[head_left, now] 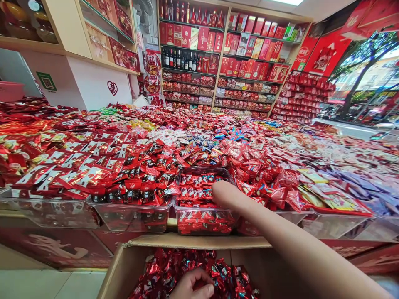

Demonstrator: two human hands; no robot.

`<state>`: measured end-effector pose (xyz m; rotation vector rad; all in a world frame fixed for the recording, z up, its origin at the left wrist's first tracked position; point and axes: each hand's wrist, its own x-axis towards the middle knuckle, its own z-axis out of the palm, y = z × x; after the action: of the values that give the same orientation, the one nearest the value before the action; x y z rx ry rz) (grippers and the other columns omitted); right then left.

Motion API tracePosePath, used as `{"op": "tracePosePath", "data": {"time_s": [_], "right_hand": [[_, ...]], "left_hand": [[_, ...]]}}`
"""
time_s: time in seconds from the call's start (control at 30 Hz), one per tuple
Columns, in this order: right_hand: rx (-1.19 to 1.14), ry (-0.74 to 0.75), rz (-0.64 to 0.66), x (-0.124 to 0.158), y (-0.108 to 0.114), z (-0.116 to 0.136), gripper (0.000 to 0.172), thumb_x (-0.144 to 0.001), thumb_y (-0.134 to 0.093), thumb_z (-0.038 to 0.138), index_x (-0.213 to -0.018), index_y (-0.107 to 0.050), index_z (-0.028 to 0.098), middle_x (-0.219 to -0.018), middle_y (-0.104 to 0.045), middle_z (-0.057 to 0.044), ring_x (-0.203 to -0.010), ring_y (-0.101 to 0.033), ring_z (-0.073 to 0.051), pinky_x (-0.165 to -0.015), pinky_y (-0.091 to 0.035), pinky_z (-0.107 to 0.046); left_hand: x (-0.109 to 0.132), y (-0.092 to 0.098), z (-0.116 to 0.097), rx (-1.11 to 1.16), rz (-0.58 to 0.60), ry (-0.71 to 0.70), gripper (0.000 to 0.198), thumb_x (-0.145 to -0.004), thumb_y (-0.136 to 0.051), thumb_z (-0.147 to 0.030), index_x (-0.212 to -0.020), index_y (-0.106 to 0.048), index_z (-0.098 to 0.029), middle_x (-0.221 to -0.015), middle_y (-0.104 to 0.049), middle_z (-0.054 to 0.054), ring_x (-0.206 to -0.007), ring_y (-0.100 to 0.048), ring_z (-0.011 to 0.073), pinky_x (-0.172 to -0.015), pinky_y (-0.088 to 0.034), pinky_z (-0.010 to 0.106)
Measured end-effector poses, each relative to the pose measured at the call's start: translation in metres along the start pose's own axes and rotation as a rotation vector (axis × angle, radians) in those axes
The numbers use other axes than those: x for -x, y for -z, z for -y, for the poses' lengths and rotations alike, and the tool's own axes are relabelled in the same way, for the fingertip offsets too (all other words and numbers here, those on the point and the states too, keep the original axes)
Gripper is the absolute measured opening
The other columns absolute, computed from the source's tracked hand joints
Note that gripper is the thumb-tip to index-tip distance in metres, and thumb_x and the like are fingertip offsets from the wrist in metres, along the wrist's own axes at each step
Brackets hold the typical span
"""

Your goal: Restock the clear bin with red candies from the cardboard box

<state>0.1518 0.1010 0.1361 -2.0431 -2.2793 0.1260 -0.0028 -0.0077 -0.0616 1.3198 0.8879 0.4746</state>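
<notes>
My left hand (193, 285) is at the bottom of the view, inside an open cardboard box (120, 265). Its thumb and fingers are curled together among shiny red wrapped candies (174, 265); whatever is in its grasp does not show. My right arm reaches in from the lower right. At its end, my right hand (225, 194) is over the right side of a clear plastic bin (205, 211). Small red-wrapped candies (195, 193) lie in rows in that bin. The right fingers are hidden behind the hand.
Clear bins stand along the counter front, among them one of dark-red wrapped sweets (134, 193) and one of red-and-white packets (56, 176). More sweets (274, 137) are heaped behind. Shelves (222, 54) of bottles and red boxes line the back wall.
</notes>
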Motion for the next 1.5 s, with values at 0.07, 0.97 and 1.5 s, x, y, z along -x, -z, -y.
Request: {"op": "tracePosePath", "data": {"time_s": [0.07, 0.97, 1.5], "right_hand": [[-0.039, 0.059, -0.091, 0.024, 0.016, 0.003, 0.016, -0.068, -0.045, 0.014, -0.071, -0.061, 0.012, -0.071, -0.062, -0.011, -0.07, -0.057, -0.02, -0.061, -0.039, -0.027], [-1.469, -0.291, 0.107, 0.137, -0.159, -0.011, 0.02, -0.061, -0.06, 0.029, -0.072, -0.054, 0.013, -0.059, -0.054, 0.001, -0.054, -0.047, -0.01, -0.05, -0.034, -0.02], [-1.329, -0.211, 0.172, 0.138, -0.165, -0.007, 0.014, -0.062, -0.057, 0.028, -0.065, -0.055, 0.014, -0.054, -0.052, 0.002, -0.052, -0.045, -0.009, -0.05, -0.033, -0.018]], "left_hand": [[-0.001, 0.001, -0.001, 0.042, -0.019, -0.006, 0.013, -0.059, -0.054, -0.021, -0.072, -0.056, -0.016, -0.064, -0.055, -0.003, -0.062, -0.047, 0.0123, -0.06, -0.035, 0.024], [0.003, -0.005, -0.034, 0.428, -0.173, 0.13, 0.025, -0.064, -0.059, -0.035, -0.078, -0.056, -0.014, -0.073, -0.06, 0.001, -0.058, -0.06, 0.0144, -0.038, -0.039, 0.018], [-0.002, -0.005, -0.018, 0.245, -0.209, 0.146, 0.03, -0.058, -0.061, -0.04, -0.073, -0.052, -0.015, -0.048, -0.051, -0.006, -0.039, -0.045, 0.0069, -0.029, -0.026, 0.014]]}}
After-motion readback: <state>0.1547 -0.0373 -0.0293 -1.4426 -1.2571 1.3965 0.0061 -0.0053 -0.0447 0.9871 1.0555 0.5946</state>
